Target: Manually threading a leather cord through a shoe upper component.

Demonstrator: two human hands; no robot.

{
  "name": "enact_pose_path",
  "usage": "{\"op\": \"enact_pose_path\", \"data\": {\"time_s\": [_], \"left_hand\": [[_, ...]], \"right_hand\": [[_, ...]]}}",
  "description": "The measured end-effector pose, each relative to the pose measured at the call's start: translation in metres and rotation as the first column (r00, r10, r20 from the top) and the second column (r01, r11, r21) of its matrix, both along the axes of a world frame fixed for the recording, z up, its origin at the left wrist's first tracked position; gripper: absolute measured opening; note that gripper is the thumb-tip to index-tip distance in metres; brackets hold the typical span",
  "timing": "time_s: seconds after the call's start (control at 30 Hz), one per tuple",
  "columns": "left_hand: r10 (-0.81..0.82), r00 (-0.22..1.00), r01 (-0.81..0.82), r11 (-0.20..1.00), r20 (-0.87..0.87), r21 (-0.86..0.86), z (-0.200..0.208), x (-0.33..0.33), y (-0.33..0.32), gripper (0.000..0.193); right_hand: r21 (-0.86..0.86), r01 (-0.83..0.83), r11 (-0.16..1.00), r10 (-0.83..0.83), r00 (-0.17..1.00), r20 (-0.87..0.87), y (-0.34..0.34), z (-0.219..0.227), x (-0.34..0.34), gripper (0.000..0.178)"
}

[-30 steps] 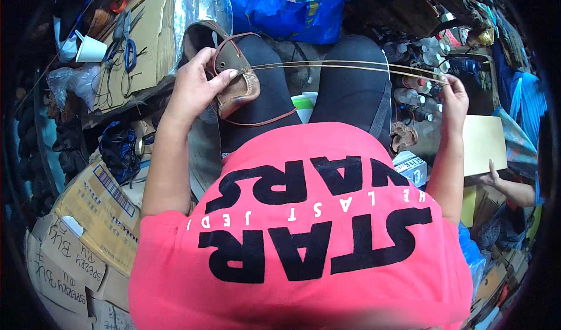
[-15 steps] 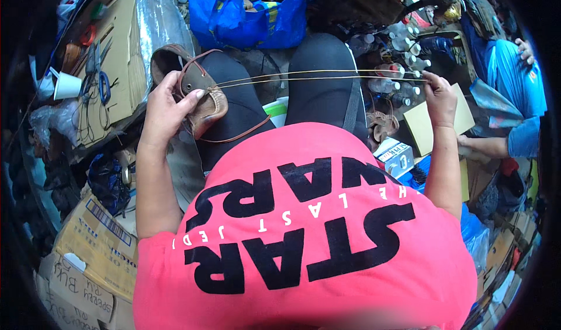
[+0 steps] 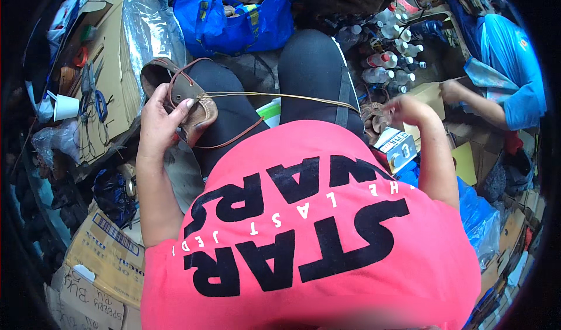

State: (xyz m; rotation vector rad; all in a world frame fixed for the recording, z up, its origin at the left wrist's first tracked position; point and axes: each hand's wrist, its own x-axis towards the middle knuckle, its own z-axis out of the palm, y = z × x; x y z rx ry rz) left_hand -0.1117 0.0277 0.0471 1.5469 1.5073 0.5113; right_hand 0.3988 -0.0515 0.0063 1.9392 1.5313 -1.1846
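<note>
My left hand (image 3: 159,122) grips a brown leather moccasin-style shoe (image 3: 201,117) above my left thigh, thumb pressed on its upper. A reddish-brown lace (image 3: 236,137) hangs in a loop from the shoe. From its stitched front, tan thread (image 3: 263,95) runs across both legs to the outer side of my right thigh. My right hand (image 3: 408,110) is beside a curled brown leather piece (image 3: 374,116). Motion smears its fingers, so whether it holds the thread or touches the leather cannot be made out.
A blue bag (image 3: 234,35) stands beyond my knees. Several plastic bottles (image 3: 380,74) cluster at right, near a small box (image 3: 398,149). Cardboard with tools and a white cup (image 3: 65,106) is at left. Another person's hand (image 3: 453,90) reaches in from the right.
My right hand has come down and inward, from the bottles to the brown leather piece. The taut thread strands have slackened and dropped across my thigh. My left hand still holds the shoe.
</note>
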Motion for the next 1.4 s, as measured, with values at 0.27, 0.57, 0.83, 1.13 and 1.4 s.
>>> {"op": "enact_pose_path", "data": {"time_s": [0.27,0.57,0.83,1.13,1.4], "left_hand": [[0.051,0.998,-0.054,0.994,0.04,0.09,-0.006,0.001,-0.003,0.023],[0.036,0.983,-0.053,0.994,0.182,0.092,-0.012,-0.008,-0.004,0.031],[0.016,0.961,-0.014,1.0,0.277,-0.011,-0.015,-0.002,-0.001,0.025],[0.08,0.972,-0.046,0.987,-0.222,0.154,-0.009,0.013,-0.006,0.033],[0.009,0.982,0.021,0.987,-0.19,0.16,-0.007,0.006,-0.002,0.036]], "right_hand": [[0.527,0.219,0.821,0.078,0.872,-0.484,0.037,0.014,-0.092,0.016],[0.557,-0.01,0.83,0.324,0.822,-0.468,0.048,0.019,-0.129,0.007],[0.575,0.036,0.817,0.436,0.613,-0.658,0.113,0.015,-0.233,0.023],[0.675,-0.169,0.718,0.638,0.546,-0.543,0.131,0.006,-0.289,0.02],[0.763,-0.151,0.628,0.343,0.934,-0.098,0.116,0.026,-0.173,0.011]]}}
